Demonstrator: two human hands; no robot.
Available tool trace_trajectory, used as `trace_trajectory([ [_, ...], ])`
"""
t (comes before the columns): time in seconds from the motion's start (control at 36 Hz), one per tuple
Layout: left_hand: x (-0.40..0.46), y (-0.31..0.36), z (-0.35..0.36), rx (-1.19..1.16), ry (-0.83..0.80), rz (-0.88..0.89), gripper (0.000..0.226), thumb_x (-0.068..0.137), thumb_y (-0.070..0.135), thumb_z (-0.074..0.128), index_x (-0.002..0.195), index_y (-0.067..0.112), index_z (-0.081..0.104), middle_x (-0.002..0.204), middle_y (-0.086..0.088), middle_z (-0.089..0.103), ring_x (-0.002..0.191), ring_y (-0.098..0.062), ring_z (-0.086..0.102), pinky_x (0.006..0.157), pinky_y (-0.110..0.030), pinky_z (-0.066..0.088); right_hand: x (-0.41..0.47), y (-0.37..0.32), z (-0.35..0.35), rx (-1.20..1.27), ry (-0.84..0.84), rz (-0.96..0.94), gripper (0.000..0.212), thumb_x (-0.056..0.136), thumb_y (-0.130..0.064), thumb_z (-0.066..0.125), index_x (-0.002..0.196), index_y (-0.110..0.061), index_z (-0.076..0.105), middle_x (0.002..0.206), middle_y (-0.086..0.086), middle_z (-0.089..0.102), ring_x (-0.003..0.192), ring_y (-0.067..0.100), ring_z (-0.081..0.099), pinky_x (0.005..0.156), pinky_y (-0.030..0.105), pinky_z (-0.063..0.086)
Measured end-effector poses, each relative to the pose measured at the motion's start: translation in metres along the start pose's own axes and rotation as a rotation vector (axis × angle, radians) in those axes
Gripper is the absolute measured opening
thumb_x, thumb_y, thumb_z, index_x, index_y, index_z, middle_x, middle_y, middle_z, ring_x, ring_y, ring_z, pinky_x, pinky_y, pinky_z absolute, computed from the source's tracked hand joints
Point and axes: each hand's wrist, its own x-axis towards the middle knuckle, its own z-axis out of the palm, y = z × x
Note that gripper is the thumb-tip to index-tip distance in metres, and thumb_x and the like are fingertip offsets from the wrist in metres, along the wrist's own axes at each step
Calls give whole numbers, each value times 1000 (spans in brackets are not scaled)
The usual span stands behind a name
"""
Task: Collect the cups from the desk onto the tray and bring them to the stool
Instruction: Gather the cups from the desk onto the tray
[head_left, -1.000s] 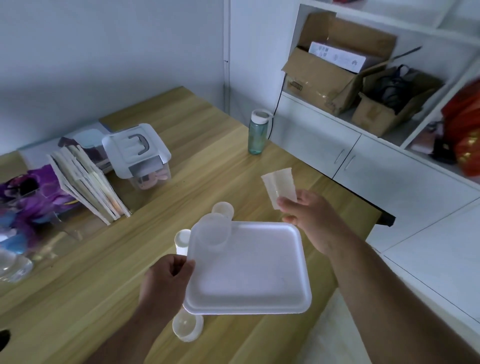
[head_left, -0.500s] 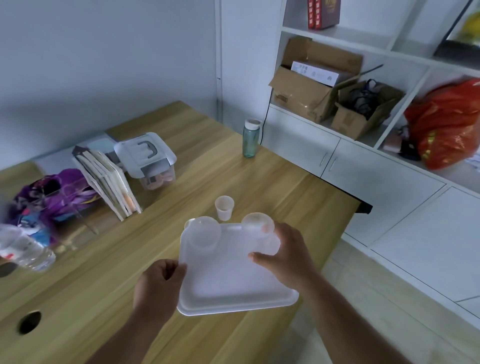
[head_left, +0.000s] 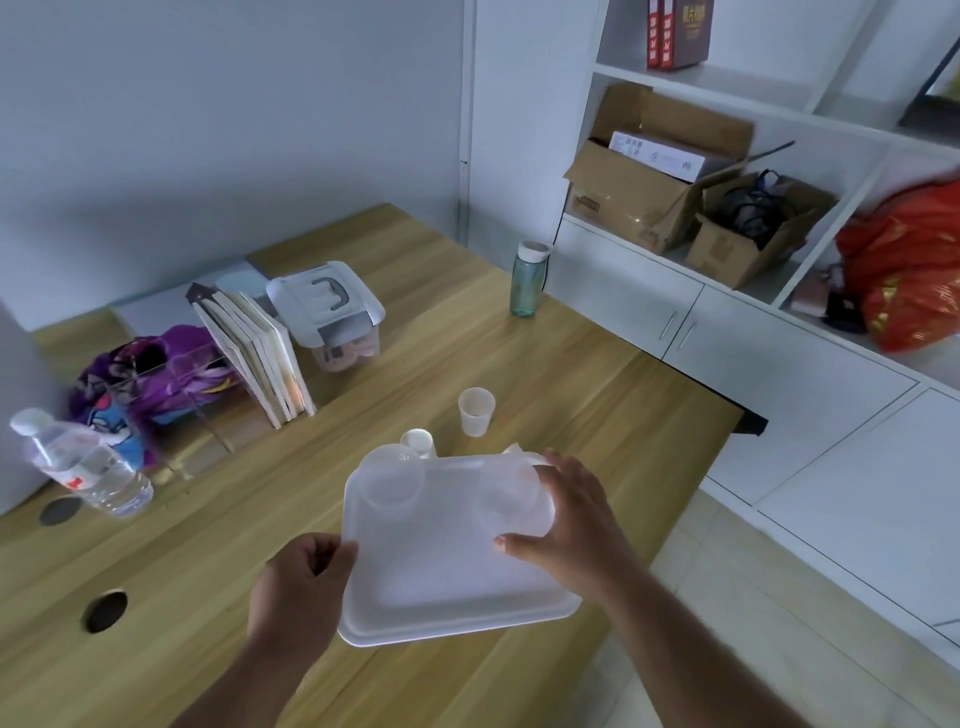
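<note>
My left hand grips the left edge of a white foam tray held just above the wooden desk. A translucent cup stands in the tray's far left corner. A second translucent cup stands on the tray's right side, with my right hand curled around it, fingers spread; whether they still touch it is unclear. On the desk beyond the tray stand two more small cups, one half hidden by the tray's far edge, the other cup in the open.
A teal water bottle stands at the desk's far right edge. Books, a lidded plastic box, a purple bag and a clear bottle crowd the left. White cabinets with cardboard boxes stand to the right.
My right hand carried a cup from the air down onto the tray's right side and set it upright there. The tray stayed in my left hand. The view shifted back and up.
</note>
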Motion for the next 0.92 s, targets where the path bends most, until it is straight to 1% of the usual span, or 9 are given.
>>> trace_trajectory([
  [0.08,6,-5,-4,-3,21,-16,15,94,25,73,80,23,77,69,13,78,71,-26,74,69,-46,61,2,-2,-7,46,-85,-25,105,67,-66,82,156,-39,34,172,-14,16,160,11,6,126,33,19],
  [0.17,14,-10,-8,5,53,-15,14,93,25,74,80,24,77,66,12,76,71,-24,73,68,-43,60,10,-8,-23,227,-174,3,106,62,-71,78,154,-41,37,160,-19,36,148,3,31,114,27,31],
  [0.22,19,-11,-9,4,63,-21,14,93,26,74,80,25,77,68,13,77,70,-24,73,67,-43,60,21,-15,-36,397,-156,34,98,61,-73,70,150,-40,46,146,-22,49,130,-5,45,103,23,38],
  [0.28,25,-11,-9,8,64,-37,14,94,26,74,80,25,77,67,5,77,70,-25,73,66,-43,59,44,-18,-43,469,-70,53,93,63,-69,65,149,-35,50,146,-21,52,130,-6,46,104,21,38],
  [0.33,29,-9,-7,15,61,-41,14,94,27,73,81,25,77,71,2,78,69,-26,73,64,-41,57,70,-19,-44,429,-3,58,90,67,-61,68,150,-32,50,154,-16,52,140,0,45,116,31,38],
  [0.47,46,-6,6,32,93,-58,11,93,24,76,82,25,77,72,4,78,68,-22,72,59,-34,52,148,-19,-33,165,-42,26,86,83,-50,78,158,-31,38,162,-7,42,146,14,43,105,31,39],
  [0.56,56,-8,14,29,99,-85,11,91,23,78,81,27,77,67,11,78,68,-21,73,65,-39,57,184,-16,-20,-15,-103,-10,94,86,-49,76,163,-31,26,167,-4,32,149,21,41,113,39,41],
  [0.64,63,-6,22,53,89,-97,11,91,23,78,81,27,77,66,21,76,66,-18,73,57,-32,51,217,-9,-4,-115,-161,-37,98,88,-46,77,166,-29,20,170,-4,25,149,24,41,115,40,41],
  [0.92,83,-7,41,93,91,-141,13,90,22,79,80,29,76,68,25,76,59,-5,70,60,-34,53,271,6,38,-319,-358,-90,99,77,-41,84,161,-27,33,164,2,35,143,29,47,114,44,45],
])
